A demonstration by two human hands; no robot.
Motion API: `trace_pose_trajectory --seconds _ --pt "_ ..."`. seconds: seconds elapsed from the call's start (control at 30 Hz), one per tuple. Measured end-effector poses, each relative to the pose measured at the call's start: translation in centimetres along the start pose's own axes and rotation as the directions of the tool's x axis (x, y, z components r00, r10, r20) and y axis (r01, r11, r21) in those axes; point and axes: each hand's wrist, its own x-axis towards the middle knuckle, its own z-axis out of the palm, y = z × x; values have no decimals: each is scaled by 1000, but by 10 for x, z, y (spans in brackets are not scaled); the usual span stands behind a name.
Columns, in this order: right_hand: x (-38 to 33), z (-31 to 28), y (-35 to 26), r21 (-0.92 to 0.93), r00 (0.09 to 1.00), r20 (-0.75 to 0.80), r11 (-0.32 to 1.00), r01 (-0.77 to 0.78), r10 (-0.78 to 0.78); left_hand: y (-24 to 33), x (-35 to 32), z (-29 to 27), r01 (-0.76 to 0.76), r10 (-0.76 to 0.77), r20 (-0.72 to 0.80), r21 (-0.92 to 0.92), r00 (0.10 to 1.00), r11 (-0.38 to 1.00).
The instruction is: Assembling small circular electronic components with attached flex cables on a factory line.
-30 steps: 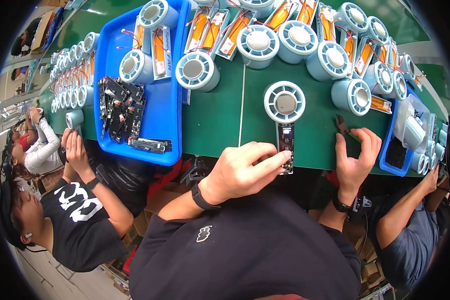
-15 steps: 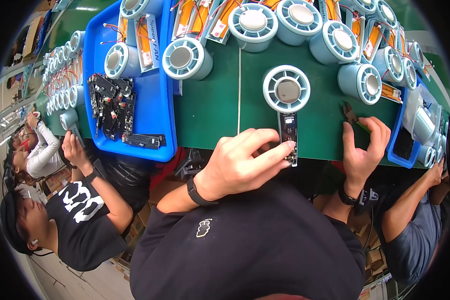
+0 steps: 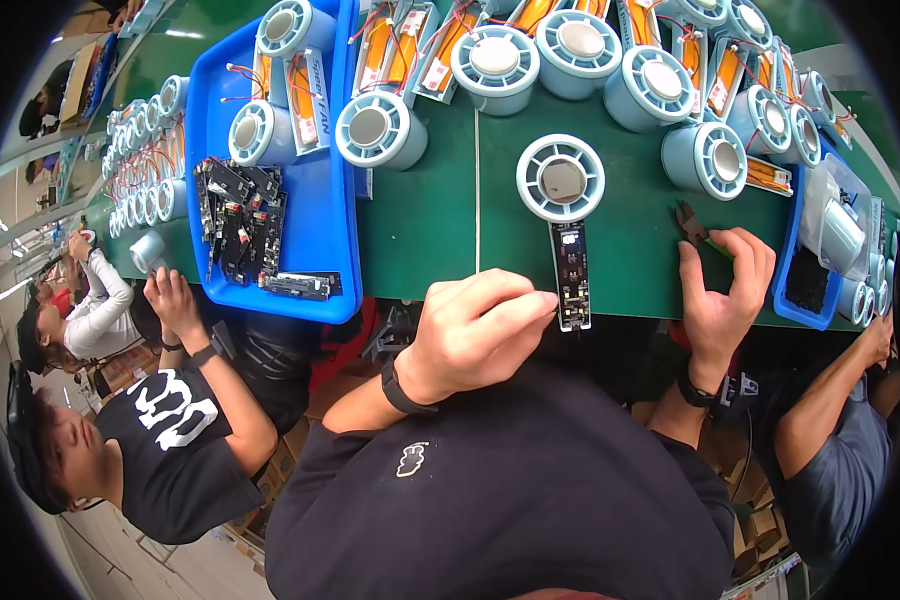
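Note:
A light-blue handheld fan (image 3: 560,150) lies in front of me, its round head away from me. A black circuit board (image 3: 573,275) shows in its handle, which reaches past the table's near edge. My left hand (image 3: 480,335) is closed, its fingertips against the handle's left edge; anything pinched in them is hidden. To the right, my right hand (image 3: 725,295) curls loosely round the green handle of a pair of wire cutters (image 3: 687,222). The thumb stays apart from the fingers, and the cutters' jaws point away, toward the upper left.
A blue tray (image 3: 320,220) at left holds loose circuit boards (image 3: 240,225) and some fans. More fans with orange batteries and red wires (image 3: 495,60) line the far side. Another blue bin (image 3: 805,310) stands at right. Co-workers sit on both sides, one with a hand (image 3: 175,300) at a fan.
My left fingers have left the face of the circuit board and drawn back to the handle's left side, closing. My right hand stays at the cutters. The left co-worker's hands have shifted.

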Motion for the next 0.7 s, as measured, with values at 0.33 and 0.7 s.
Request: trace_pose_trajectory --seconds 0.33,0.7 --pt "0 -1 0 15 1000 -15 1000 16 -15 14 11 -5 72 -80 54 138 995 988" --pt "0 -1 2 18 999 -22 999 40 -39 32 53 -13 45 -128 193 386 973 922"
